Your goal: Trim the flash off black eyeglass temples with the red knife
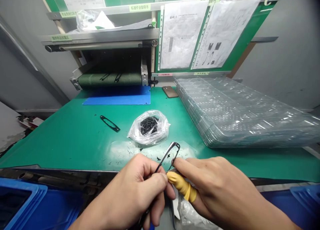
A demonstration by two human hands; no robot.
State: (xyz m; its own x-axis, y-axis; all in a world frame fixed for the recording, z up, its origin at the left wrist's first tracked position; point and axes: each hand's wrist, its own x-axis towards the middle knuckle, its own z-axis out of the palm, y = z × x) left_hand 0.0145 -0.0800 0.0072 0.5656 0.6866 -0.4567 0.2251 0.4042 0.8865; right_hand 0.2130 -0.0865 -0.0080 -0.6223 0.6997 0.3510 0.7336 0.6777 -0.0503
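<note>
My left hand (140, 186) is closed around a slim, black, loop-shaped plastic frame (165, 154), whose rounded end points up and away from me. Close against it on the right, my right hand (212, 186) is pinched, with a yellow finger cot (183, 186) over the thumb. The right index fingertip meets the frame's side rail. Something greyish shows between that thumb and finger, too hidden to name. Beyond the hands, a clear plastic bag (150, 127) lies open with small black bits inside. A similar black frame (110, 123) lies to the left of the bag.
Black scraps dot the green tabletop (67, 136). Stacked clear trays (240, 113) take up the right side, near a phone (170, 92). At the back, a conveyor belt (110, 79) carries black frames above a blue sheet (120, 98). Blue bins (37, 198) stand below the table edge.
</note>
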